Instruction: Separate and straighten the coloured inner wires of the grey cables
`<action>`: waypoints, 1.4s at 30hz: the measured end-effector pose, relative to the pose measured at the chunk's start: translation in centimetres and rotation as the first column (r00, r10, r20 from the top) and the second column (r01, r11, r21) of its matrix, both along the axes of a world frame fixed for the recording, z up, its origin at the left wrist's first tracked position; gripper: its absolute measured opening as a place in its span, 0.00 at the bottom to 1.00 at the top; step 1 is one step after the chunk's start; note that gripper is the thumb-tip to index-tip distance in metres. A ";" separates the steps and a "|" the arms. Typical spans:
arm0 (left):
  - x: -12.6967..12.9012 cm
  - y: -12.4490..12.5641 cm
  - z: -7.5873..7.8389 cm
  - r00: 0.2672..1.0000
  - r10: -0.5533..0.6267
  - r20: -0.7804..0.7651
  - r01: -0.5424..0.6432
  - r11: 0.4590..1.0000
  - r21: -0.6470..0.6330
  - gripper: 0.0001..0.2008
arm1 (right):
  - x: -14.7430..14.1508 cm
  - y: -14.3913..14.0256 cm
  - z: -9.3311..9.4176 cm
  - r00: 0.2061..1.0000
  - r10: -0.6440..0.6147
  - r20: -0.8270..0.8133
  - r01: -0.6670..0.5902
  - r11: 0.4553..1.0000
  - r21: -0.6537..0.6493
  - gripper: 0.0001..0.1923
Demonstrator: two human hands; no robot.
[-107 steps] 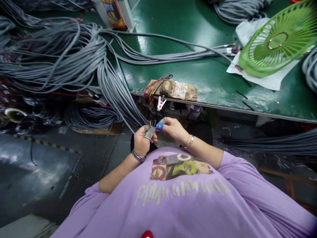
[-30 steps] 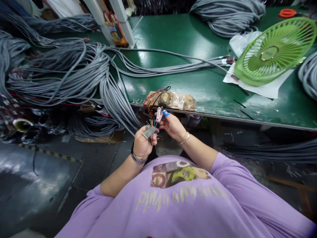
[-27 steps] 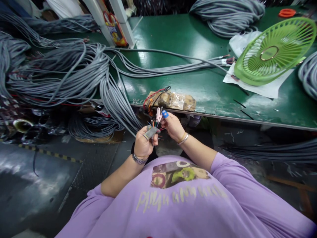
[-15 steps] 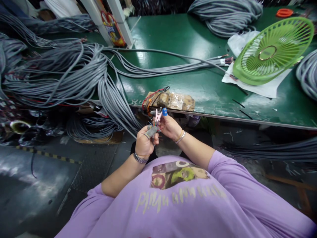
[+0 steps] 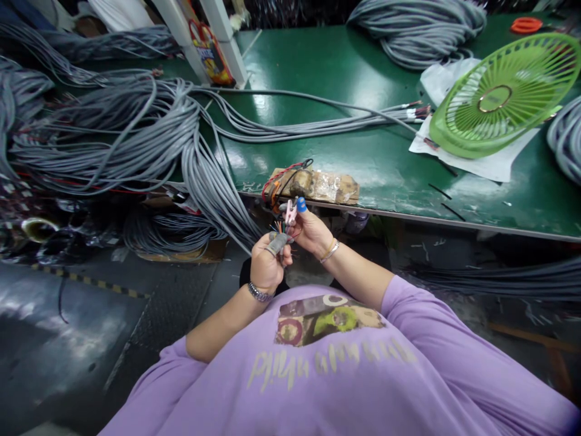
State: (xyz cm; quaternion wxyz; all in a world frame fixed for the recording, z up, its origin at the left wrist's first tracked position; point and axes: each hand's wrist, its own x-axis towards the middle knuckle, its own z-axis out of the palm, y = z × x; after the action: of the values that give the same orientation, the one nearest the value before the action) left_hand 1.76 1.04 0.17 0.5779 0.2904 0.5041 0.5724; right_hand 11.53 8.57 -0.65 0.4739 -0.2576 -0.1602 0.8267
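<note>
A lilac T-shirt (image 5: 345, 375) with a faded print. A metal watch (image 5: 258, 292) circles the left wrist, bangles (image 5: 329, 250) the right; fingertip covers (image 5: 301, 204) in blue and grey.

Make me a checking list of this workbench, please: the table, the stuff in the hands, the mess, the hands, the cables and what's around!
Surface: green bench top, shiny, scuffed along the near edge.
Job's things: grey cable end with fanned coloured wires; pink clip just above them.
Clutter: taped wooden block with red and black leads; green fan grille lying on white paper; orange ring.
Grips: left hand shut on the cable end; right hand, blue fingertip cover, at the pink clip and wires.
Cables: grey cable bundles spilling off the bench; another coil at the back.
Surroundings: dark floor with striped tape; white post.
</note>
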 end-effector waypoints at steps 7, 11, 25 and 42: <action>0.1 0.0 0.3 1.000 -0.014 -0.023 0.014 1.000 0.013 0.13 | -0.2 0.1 -0.3 1.000 -0.017 -0.017 0.017 1.000 0.003 0.24; 0.0 -0.1 0.2 0.995 0.010 -0.099 -0.003 0.997 0.072 0.13 | 0.0 -0.1 -0.3 0.999 0.026 -0.022 -0.026 1.000 0.001 0.26; -0.9 -1.3 -0.8 0.972 0.028 -0.233 0.028 0.972 0.233 0.09 | 2.0 -0.7 -0.6 0.983 0.174 -0.056 -0.175 0.984 -0.018 0.26; -1.9 0.4 -0.4 0.774 0.193 -0.603 0.073 0.919 0.388 0.08 | 0.6 -0.1 -1.6 0.966 -0.112 0.235 0.051 0.966 0.252 0.27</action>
State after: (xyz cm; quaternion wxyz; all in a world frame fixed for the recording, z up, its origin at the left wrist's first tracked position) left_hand -0.11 1.41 -0.26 0.2867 0.5574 0.5530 0.5488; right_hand 12.09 8.43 -2.25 0.5122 -0.3047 -0.3074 0.7419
